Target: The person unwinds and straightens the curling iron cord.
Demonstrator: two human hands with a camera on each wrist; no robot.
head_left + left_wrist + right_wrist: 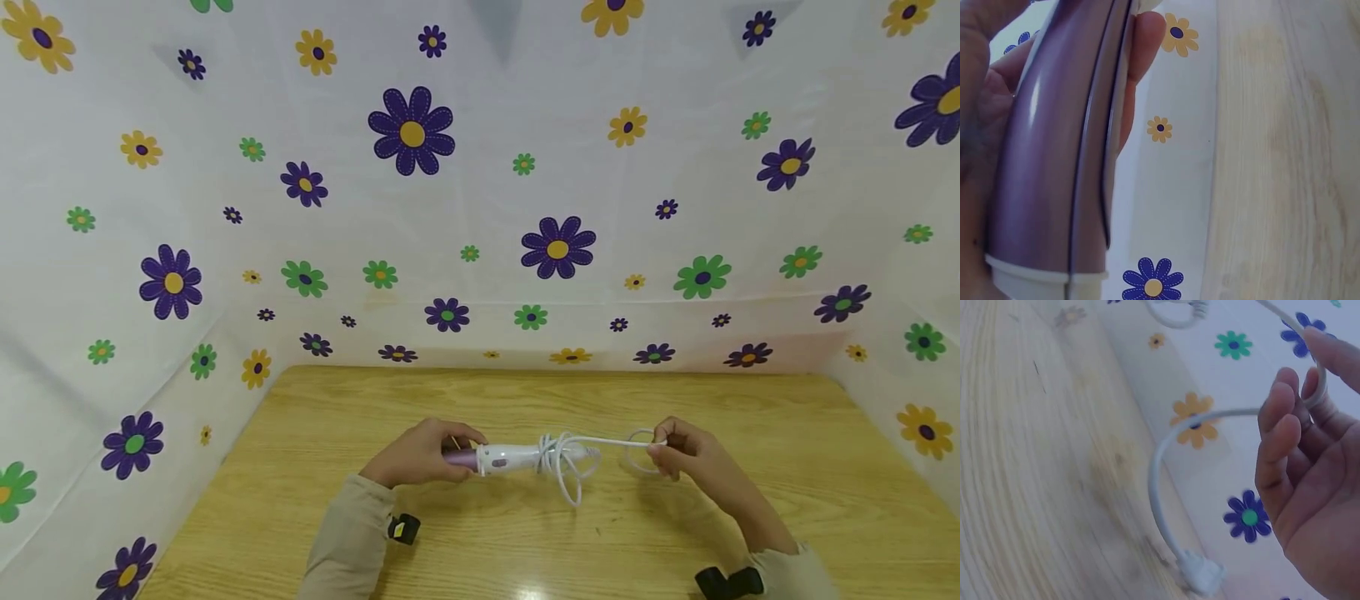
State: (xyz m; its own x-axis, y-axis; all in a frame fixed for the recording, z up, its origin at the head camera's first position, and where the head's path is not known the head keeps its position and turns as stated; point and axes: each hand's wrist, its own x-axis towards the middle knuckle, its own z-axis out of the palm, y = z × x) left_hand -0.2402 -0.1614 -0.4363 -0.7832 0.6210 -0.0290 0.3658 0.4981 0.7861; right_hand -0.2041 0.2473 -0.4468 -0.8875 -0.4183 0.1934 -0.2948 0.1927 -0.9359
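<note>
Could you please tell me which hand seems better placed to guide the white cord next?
Probably the right hand: it holds the white cord between coils and plug, while the left hand grips the purple part of the appliance.

Through my head camera I see a yellowish wooden tabletop (pixel 525 400), its grain running from side to side. I make out a small dark mark (pixel 597 531) on it, soft shadows, and a bright glare (pixel 529 594) at the near side.
</note>
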